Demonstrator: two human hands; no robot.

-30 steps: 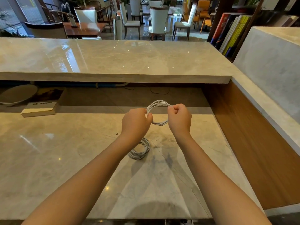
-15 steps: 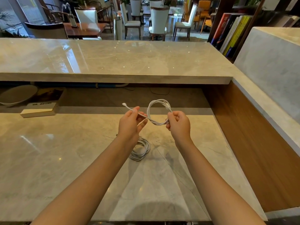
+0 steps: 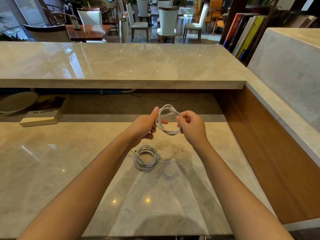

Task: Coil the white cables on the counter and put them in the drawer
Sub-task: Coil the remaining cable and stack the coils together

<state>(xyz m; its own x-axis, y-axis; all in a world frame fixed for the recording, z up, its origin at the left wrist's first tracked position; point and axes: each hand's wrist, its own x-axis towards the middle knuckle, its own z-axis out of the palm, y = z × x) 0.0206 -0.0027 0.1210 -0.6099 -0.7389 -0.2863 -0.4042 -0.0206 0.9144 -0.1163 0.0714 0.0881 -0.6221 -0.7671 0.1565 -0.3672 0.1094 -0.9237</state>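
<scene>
I hold a small coil of white cable (image 3: 168,132) in the air above the marble counter (image 3: 52,170). My right hand (image 3: 192,127) pinches the coil's right side with curled fingers. My left hand (image 3: 144,126) grips its left side, thumb raised and fingers curled through the loop. A second white cable coil (image 3: 146,160) lies flat on the counter just below my hands, with one plug end sticking out to its left. No drawer is in view.
A raised marble ledge (image 3: 121,66) runs across behind the counter. Under it at the left lie a book (image 3: 40,117) and a white plate (image 3: 16,103). A wooden side panel (image 3: 270,144) closes the right. Chairs and bookshelves stand beyond.
The loose cable end that my left hand had pulled out to the left is now wound into the coil. Both hands have closed in on the loop again.
</scene>
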